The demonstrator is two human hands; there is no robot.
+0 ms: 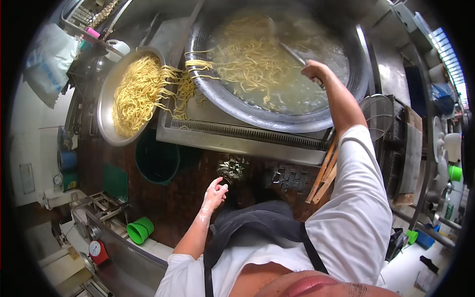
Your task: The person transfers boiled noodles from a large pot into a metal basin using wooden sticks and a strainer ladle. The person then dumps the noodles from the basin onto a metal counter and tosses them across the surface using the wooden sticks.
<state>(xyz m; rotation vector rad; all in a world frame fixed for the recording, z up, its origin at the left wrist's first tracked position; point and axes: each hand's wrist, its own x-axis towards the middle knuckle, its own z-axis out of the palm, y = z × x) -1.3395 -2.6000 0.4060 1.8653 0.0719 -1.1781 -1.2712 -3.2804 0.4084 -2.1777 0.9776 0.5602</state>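
Note:
My right hand is closed around the handle of a metal utensil, whose far end dips into a large wok. Cloudy, bubbling water and yellow noodles fill the wok. My left hand hangs in front of my apron, fingers apart and nothing in them. To the left stands a metal bowl heaped with noodles. Strands spill from its edge over the stove top and across the wok's rim.
The steel stove edge runs in front of me. Below the bowl is a dark green bucket. Wooden sticks lean at the stove's right, near a wire strainer. A green container lies lower left.

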